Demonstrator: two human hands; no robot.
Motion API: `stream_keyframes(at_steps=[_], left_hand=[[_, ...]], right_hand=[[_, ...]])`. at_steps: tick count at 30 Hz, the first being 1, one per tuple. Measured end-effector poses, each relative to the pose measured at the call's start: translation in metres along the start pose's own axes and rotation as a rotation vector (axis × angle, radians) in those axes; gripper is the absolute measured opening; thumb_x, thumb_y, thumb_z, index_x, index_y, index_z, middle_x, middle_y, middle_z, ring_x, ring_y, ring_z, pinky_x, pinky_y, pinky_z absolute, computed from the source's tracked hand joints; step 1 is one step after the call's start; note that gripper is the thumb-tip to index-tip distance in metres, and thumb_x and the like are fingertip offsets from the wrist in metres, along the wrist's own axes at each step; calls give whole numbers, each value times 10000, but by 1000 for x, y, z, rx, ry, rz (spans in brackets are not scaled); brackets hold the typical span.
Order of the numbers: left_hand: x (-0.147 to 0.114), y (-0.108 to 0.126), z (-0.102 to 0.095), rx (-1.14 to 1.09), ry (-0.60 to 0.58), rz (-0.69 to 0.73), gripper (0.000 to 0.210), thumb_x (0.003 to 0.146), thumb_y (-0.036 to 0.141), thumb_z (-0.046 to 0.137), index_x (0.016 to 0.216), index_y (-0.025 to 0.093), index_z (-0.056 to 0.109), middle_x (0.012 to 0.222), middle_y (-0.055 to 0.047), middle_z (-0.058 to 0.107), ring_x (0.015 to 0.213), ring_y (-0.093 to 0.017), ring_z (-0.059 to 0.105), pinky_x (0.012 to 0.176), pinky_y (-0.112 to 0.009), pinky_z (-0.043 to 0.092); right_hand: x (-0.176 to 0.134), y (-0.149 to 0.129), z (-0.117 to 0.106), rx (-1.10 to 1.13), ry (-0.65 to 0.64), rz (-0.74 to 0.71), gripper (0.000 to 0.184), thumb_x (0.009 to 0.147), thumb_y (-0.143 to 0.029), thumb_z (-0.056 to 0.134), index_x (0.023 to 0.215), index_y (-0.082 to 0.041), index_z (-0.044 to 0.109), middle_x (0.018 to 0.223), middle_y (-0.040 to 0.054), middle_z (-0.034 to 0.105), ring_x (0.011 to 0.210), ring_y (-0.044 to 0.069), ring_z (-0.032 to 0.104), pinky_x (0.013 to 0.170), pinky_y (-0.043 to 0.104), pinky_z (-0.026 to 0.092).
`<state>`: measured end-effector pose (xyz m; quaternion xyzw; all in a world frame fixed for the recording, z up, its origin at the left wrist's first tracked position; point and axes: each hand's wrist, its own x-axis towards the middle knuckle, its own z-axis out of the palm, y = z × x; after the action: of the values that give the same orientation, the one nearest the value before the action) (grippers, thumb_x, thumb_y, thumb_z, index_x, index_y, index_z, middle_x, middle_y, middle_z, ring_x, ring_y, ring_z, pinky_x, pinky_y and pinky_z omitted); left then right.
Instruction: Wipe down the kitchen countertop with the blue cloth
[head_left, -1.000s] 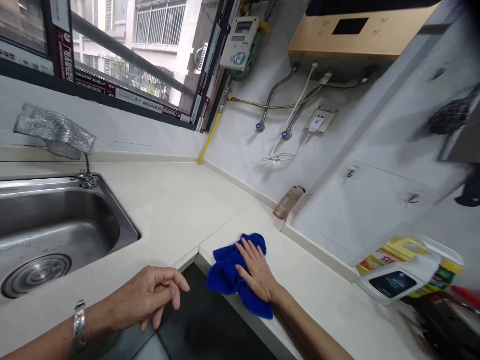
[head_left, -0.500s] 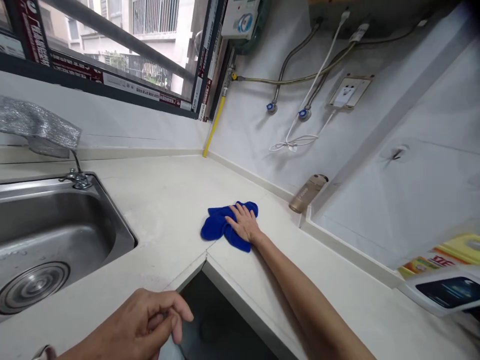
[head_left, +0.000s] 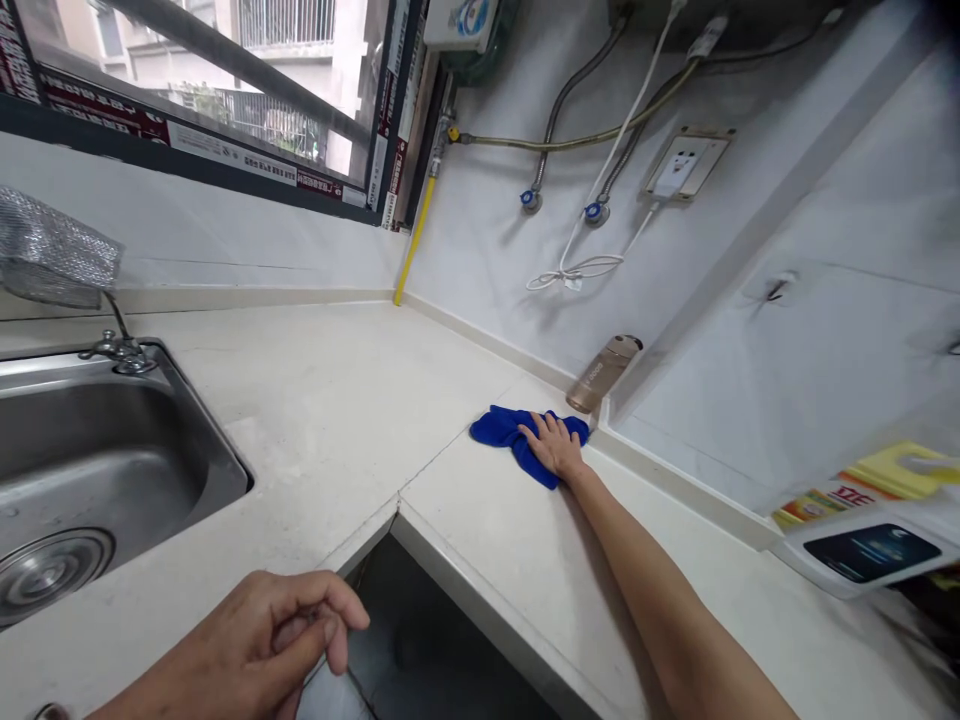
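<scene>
My right hand (head_left: 553,445) presses a blue cloth (head_left: 499,427) onto the pale countertop (head_left: 330,400), its fingers spread over the bunched fabric. The cloth lies close to the wall's raised edge, just in front of a brown bottle (head_left: 604,375). My left hand (head_left: 277,635) hovers low in the view by the counter's inner corner. Its fingers are loosely curled in, with nothing visible in them.
To the left is a steel sink (head_left: 217,440) with a small tap (head_left: 124,350) and a wrapped faucet (head_left: 56,245). A white container (head_left: 870,555) and yellow packaging (head_left: 892,470) stand at right. Below the counter's front edge is a dark opening (head_left: 427,630).
My right hand has slid the blue cloth across the counter to the right, nearer the bottle and the wall. The view has shifted slightly; my left hand keeps its curled shape.
</scene>
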<state>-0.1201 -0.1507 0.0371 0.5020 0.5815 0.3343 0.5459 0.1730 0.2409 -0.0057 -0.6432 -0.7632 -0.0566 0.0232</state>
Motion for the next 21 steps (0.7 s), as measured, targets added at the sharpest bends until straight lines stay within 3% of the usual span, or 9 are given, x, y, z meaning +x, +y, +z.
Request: stream_keyframes(at_steps=[7, 16, 21], left_hand=[[5, -8, -6, 31, -31, 88, 427, 849, 571, 523, 1030, 193, 607, 915, -22, 622, 489, -70, 543, 340, -123, 396], [-11, -4, -1, 262, -5, 216, 515, 870, 631, 497, 1050, 163, 610, 940, -56, 630, 602, -110, 609, 437, -163, 432], [-14, 15, 18, 374, 12, 240, 584, 887, 690, 428, 1090, 172, 606, 905, -54, 652, 614, -125, 628, 466, -180, 427]], right_hand=[[-72, 2, -7, -25, 8, -62, 685, 998, -625, 143, 1570, -252, 196, 1613, 80, 176, 1478, 294, 148, 1175, 543, 186], [-220, 14, -18, 30, 103, -149, 680, 996, -619, 248, 1548, -223, 291, 1589, 127, 242, 1453, 335, 217, 1153, 544, 209], [-253, 48, -41, 200, 62, -208, 644, 1002, -623, 189, 1510, -273, 378, 1555, 76, 339, 1423, 292, 308, 1145, 502, 248]])
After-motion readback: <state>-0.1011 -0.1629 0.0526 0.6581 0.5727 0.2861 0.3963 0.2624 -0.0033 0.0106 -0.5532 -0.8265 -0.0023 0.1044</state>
